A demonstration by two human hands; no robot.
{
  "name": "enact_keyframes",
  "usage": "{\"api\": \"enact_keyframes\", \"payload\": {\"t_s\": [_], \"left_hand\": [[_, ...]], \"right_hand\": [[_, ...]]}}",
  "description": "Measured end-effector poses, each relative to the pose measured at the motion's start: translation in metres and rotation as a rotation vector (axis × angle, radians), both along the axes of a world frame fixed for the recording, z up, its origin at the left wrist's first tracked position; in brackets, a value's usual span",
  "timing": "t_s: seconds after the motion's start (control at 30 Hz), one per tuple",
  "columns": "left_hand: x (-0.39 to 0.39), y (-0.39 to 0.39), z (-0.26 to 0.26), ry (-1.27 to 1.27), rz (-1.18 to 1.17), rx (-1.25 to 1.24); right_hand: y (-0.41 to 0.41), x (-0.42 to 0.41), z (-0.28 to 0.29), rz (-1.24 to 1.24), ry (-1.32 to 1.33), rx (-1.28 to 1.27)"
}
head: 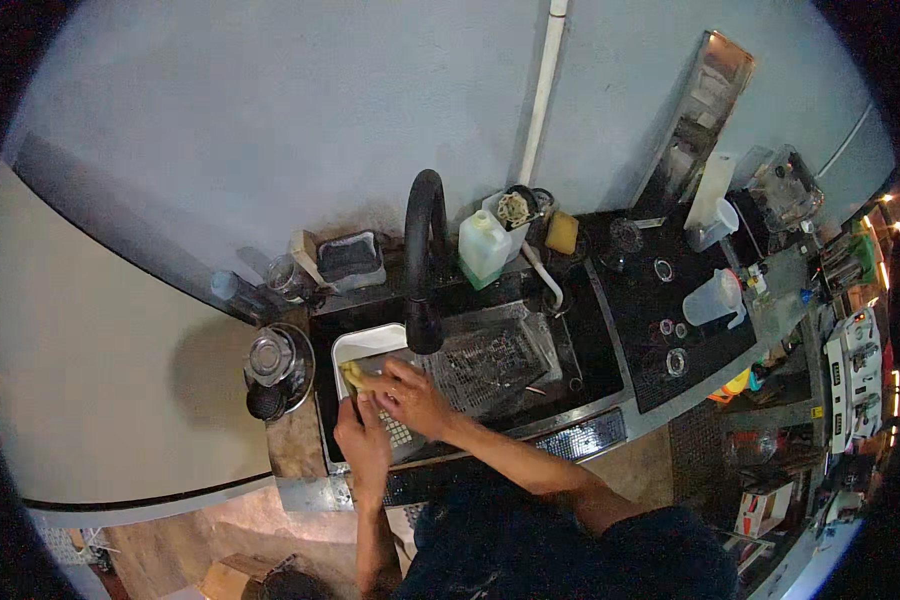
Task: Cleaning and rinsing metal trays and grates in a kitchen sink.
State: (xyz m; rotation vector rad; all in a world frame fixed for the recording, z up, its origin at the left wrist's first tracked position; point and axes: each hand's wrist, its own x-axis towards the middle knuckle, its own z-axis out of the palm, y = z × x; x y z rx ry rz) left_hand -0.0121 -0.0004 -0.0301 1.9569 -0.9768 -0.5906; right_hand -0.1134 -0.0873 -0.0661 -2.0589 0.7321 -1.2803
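A yellow sponge point(354, 375) is in the fingers of my right hand point(420, 401), over the left side of the black sink point(592, 367). Close beside it, my left hand point(361, 442) grips the near-left edge of a grey panel with a grid of holes point(397, 433). The sponge touches the panel's upper left part, and my hands cover much of the panel. Behind them a white plastic tub point(367, 341) sits in the sink. A wet perforated metal tray point(487, 360) lies to the right. The black faucet point(424, 300) arches over the sink.
Behind the sink stand a jug of green liquid point(484, 251), a second yellow sponge point(562, 232) and a plastic container point(351, 259). Metal lids point(274, 356) sit at left. On the right-hand black mat point(645, 337) are a clear measuring jug point(712, 298) and several small glass pieces.
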Motion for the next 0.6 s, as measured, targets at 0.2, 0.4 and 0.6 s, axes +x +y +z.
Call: {"api": "enact_keyframes", "payload": {"t_s": [0.2, 0.4, 0.6], "left_hand": [[0.007, 0.001, -0.011, -0.015, -0.009, -0.091], [0.007, -0.018, 0.01, 0.069, 0.09, 0.113], [0.011, -0.024, -0.02, -0.007, 0.076, 0.116]], "right_hand": [[-0.057, -0.069, -0.12, -0.145, 0.35, 0.182], [-0.109, -0.152, -0.202, -0.3, 0.478, 0.298], [-0.15, -0.188, -0.258, -0.39, 0.539, 0.259]]}}
